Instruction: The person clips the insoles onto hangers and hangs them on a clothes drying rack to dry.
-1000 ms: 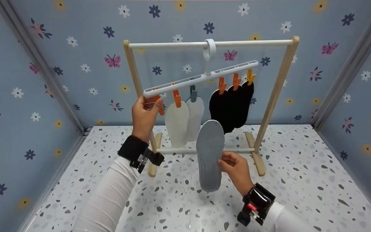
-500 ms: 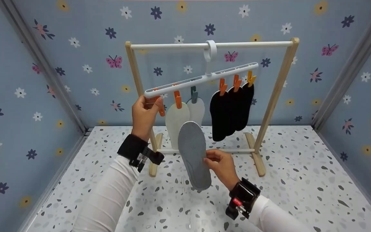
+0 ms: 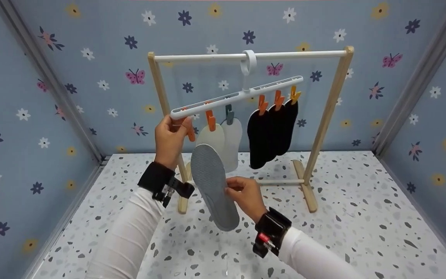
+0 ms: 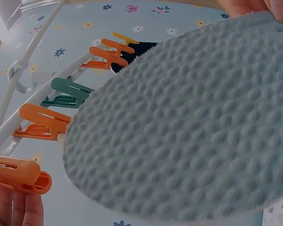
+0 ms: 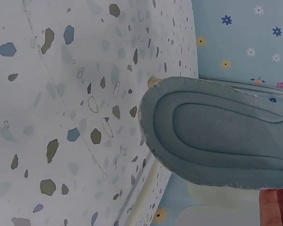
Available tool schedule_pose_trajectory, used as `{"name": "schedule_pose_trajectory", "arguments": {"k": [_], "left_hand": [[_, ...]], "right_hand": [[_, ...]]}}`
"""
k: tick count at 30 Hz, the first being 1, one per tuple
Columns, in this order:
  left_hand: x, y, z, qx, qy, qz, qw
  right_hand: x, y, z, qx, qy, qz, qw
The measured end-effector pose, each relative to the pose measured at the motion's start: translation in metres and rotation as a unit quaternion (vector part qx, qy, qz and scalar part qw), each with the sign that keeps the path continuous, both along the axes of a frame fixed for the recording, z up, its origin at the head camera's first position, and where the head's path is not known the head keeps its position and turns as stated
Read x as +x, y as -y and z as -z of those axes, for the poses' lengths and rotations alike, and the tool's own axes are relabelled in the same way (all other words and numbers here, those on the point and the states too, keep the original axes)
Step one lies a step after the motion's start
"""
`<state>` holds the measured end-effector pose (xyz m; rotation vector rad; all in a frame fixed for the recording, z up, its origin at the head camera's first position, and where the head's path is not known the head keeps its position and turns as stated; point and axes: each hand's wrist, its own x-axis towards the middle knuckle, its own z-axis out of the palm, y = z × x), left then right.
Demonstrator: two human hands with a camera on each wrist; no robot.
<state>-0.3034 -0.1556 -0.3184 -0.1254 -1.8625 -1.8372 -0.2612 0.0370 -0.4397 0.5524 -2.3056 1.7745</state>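
My right hand (image 3: 248, 197) pinches a grey insole (image 3: 210, 182) by its edge, holding it tilted in front of the rack. Its dimpled front fills much of the left wrist view, and its stitched heel shows in the right wrist view. My left hand (image 3: 168, 143) grips an orange clothespin (image 4: 16, 172) at the lowered left end of a white hanger (image 3: 227, 102). An orange and a green clothespin hold a cream insole (image 3: 212, 137), partly hidden by the grey one, and a white insole (image 3: 232, 145). Several black insoles (image 3: 261, 135) hang from clips on the right.
The hanger hooks over the top bar (image 3: 304, 54) of a wooden rack (image 3: 329, 112) and slopes down to the left. Below lies a speckled white tabletop (image 3: 347, 232). Flowered blue walls (image 3: 110, 89) enclose the back and both sides.
My right hand has carried the grey insole leftward, in front of the cream insole, and its top now leans left. My left hand keeps its grip on the orange clothespin.
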Motion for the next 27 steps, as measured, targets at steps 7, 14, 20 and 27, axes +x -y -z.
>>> {"name": "schedule_pose_trajectory", "arguments": {"k": [7,14,20,27], "left_hand": [[0.003,0.000,-0.002,-0.002,0.008,0.008,0.9999],[0.004,0.000,-0.002,-0.001,0.002,0.000,1.0000],[0.004,-0.001,0.000,0.004,0.009,0.003,0.9999],[0.003,-0.001,0.001,0.007,-0.003,0.006,1.0000]], "right_hand": [[-0.001,0.008,-0.003,-0.002,0.004,-0.005,1.000],[-0.001,0.013,-0.005,-0.001,-0.003,-0.001,1.000],[0.000,0.017,-0.006,-0.019,-0.003,0.005,1.000],[0.008,0.021,-0.027,-0.037,0.000,0.002,0.999]]}}
